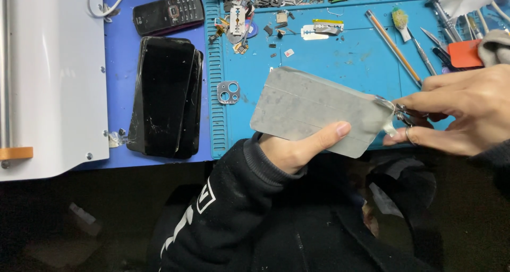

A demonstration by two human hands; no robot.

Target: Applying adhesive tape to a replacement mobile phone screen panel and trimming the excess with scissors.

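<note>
Blue work mat (340, 65) over a darker blue tabletop, dark floor below. Landmark: the mat.

- Grey flat panel (319, 110): raised above the mat's near half, tilted, long side running left to right.
- Left hand (297, 150): at the mat's near edge, under the panel; fingers closed around its lower edge, thumb pressed on the grey face. Black sleeve with white marks below.
- Right hand (467, 112): over the mat's right end; fingers pinched shut on tweezers (401, 112) whose tips meet the panel's right corner beside a small pale tab.
- Metal camera frame (228, 92): near the mat's left edge, flat.
- Stack of cracked black phone screens (167, 96): just left of the mat.
- Black keypad phone (169, 13): left of the mat's far corner.
- White machine housing (53, 75): well left of the mat.
- Thin rod (393, 46), toothbrush (401, 22), orange scraper (465, 53): mat's far right.
- Small scrap parts, razor blade (238, 18): mat's far left.
</note>
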